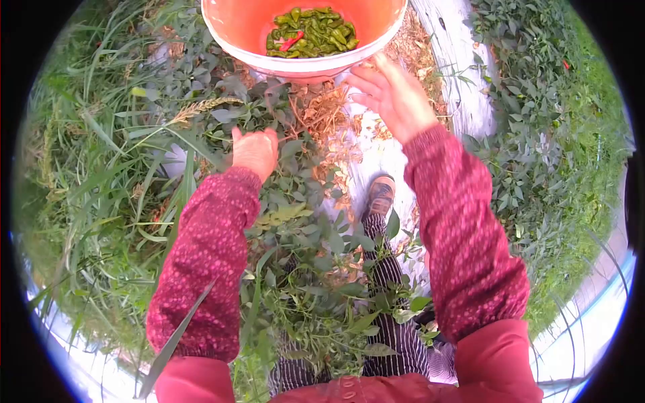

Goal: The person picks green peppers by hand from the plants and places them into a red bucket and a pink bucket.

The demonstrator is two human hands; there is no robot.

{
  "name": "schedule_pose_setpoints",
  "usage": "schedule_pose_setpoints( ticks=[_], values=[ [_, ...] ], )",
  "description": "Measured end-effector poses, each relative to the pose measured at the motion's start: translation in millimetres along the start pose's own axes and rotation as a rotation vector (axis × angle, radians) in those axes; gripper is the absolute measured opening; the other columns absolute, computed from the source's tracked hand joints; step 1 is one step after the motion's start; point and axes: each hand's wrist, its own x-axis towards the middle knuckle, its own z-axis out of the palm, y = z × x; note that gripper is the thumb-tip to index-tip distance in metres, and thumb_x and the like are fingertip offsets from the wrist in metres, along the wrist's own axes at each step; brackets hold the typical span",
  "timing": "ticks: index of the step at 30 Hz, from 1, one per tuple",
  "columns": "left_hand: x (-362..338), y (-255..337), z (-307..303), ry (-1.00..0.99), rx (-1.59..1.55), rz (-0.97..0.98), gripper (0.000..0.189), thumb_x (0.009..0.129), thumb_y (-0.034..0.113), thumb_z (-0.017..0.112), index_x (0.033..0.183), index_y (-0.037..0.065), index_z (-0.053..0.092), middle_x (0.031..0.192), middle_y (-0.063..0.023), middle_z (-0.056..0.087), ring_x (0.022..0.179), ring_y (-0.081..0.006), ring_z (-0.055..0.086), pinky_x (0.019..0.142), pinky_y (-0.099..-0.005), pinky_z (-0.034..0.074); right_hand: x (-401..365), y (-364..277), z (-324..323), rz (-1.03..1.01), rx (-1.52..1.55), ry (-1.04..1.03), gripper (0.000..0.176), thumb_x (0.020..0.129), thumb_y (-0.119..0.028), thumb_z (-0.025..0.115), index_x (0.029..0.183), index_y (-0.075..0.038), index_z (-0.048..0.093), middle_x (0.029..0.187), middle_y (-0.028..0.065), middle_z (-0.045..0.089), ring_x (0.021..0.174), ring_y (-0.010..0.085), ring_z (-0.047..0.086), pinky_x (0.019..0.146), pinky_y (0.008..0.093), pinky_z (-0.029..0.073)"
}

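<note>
An orange bucket with a white rim (302, 66) stands at the top middle, holding green peppers (322, 32) and a red one (291, 41). My right hand (393, 94) is just below the bucket's right side, fingers apart and pointing at the rim, with nothing seen in it. Among the leaves of a pepper plant (259, 111), left of the middle, is my left hand (255, 151). Its fingers are curled and partly hidden by foliage, and what they hold, if anything, cannot be made out.
Tall grass (101, 154) with a seed head grows on the left. White plastic sheeting (453, 60) and dry leaves (329, 121) lie between plant rows. More pepper plants (531, 127) are on the right. My shoe (381, 195) rests on the sheeting, and plants surround my legs.
</note>
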Motion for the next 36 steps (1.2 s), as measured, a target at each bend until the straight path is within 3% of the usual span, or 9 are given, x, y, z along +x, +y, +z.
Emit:
schedule_pose_setpoints(
  ticks=[7,15,18,21,25,28,30,33,36],
  values=[
    [-17,58,39,0.168,-0.512,-0.005,0.012,0.071,0.014,0.061,0.066,0.005,0.066,0.068,-0.0179,0.064,0.066,-0.0367,0.064,0.061,-0.0437,0.052,-113,81,-50,0.368,0.086,0.212,0.033,0.088,-0.022,0.057,0.118,-0.006,0.053,0.106,0.0095,0.063,0.093,0.0179,0.061,0.081,0.0317,0.048],
    [8,160,65,0.014,-1.337,-0.377,0.022,0.083,0.013,0.049,0.09,-0.006,0.059,0.083,-0.0216,0.064,0.076,-0.0316,0.063,0.07,-0.0415,0.05,-176,143,-41,0.55,0.273,0.352,0.022,0.093,-0.011,0.049,0.113,-0.006,0.055,0.102,0.0089,0.063,0.088,0.0166,0.062,0.072,0.0275,0.05],
    [50,186,91,0.178,-1.64,-0.115,0.024,0.087,0.014,0.047,0.091,-0.006,0.059,0.082,-0.0172,0.063,0.076,-0.0264,0.062,0.074,-0.0399,0.049,-152,154,-45,0.441,0.076,0.23,0.029,0.094,-0.017,0.047,0.121,-0.006,0.053,0.108,0.0072,0.061,0.095,0.0205,0.06,0.083,0.0328,0.048],
    [50,167,16,-0.14,-0.926,-0.117,0.027,0.091,0.021,0.048,0.097,-0.003,0.06,0.088,-0.0125,0.062,0.077,-0.0206,0.061,0.077,-0.0372,0.049,-112,139,-62,0.408,0.354,0.056,0.038,0.094,-0.02,0.05,0.128,-0.006,0.043,0.117,0.0079,0.055,0.109,0.0232,0.054,0.09,0.0392,0.045],
    [27,92,16,-0.407,-1.851,-0.092,0.04,0.089,0.036,0.054,0.102,-0.001,0.061,0.103,-0.0125,0.064,0.093,-0.0207,0.061,0.083,-0.0338,0.047,-68,114,-61,0.234,0.42,0.133,0.058,0.094,-0.029,0.05,0.143,-0.014,0.023,0.141,0.0135,0.036,0.124,0.0265,0.043,0.098,0.0427,0.041],
    [14,46,82,-0.188,-1.237,-0.07,0.033,0.087,0.029,0.057,0.105,0.001,0.062,0.111,-0.0132,0.062,0.104,-0.0213,0.058,0.088,-0.0337,0.045,-38,107,-72,0.139,0.39,0.203,0.058,0.09,-0.027,0.058,0.14,-0.011,0.032,0.137,0.0163,0.041,0.121,0.0263,0.047,0.095,0.0421,0.044],
    [-6,40,117,-0.21,-0.101,0.316,0.043,0.083,0.018,0.061,0.122,0.004,0.053,0.124,-0.0152,0.055,0.111,-0.0225,0.053,0.092,-0.0357,0.043,-33,107,-80,0.178,0.346,0.117,0.058,0.09,-0.027,0.058,0.139,-0.009,0.033,0.134,0.0172,0.044,0.118,0.0268,0.05,0.094,0.041,0.044],
    [-18,38,151,-0.074,0.175,0.406,0.069,0.076,0.009,0.064,0.138,0.008,0.035,0.13,-0.0168,0.048,0.115,-0.025,0.05,0.094,-0.0406,0.042,-44,111,-71,0.235,0.227,0.06,0.053,0.09,-0.025,0.058,0.134,-0.004,0.037,0.125,0.0192,0.053,0.109,0.0274,0.057,0.092,0.0379,0.046],
    [-16,35,130,-0.419,0.194,0.274,0.082,0.075,0.004,0.065,0.144,0.012,0.022,0.129,-0.0209,0.046,0.103,-0.027,0.058,0.094,-0.0418,0.042,-75,123,-66,0.293,0.185,0.043,0.046,0.091,-0.025,0.056,0.13,-0.004,0.044,0.122,0.0172,0.056,0.109,0.0253,0.058,0.09,0.0362,0.048]
  ],
)
